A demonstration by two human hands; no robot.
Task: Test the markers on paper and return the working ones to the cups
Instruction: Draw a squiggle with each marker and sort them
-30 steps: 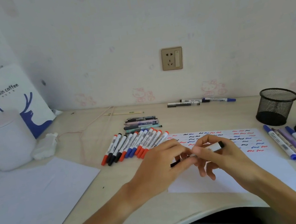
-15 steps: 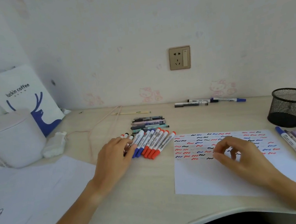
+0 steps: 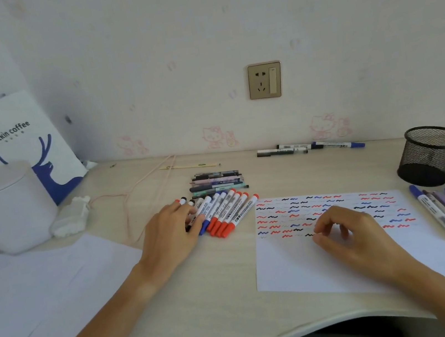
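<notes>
Hands parted; left hand (image 3: 172, 234) reached marker row (image 3: 223, 211).

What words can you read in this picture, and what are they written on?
"luckin coffee": on the white paper bag with the blue deer, leaning on the wall.
Small line under it: too small to read.
Printing on the row of markers: too blurred to read.
Labels on the pens by the mesh cups: unreadable.

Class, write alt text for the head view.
A person's left hand rests on a row of markers while the right hand, fingers curled, hovers over squiggle-covered test paper. Two mesh cups stand right.
</notes>
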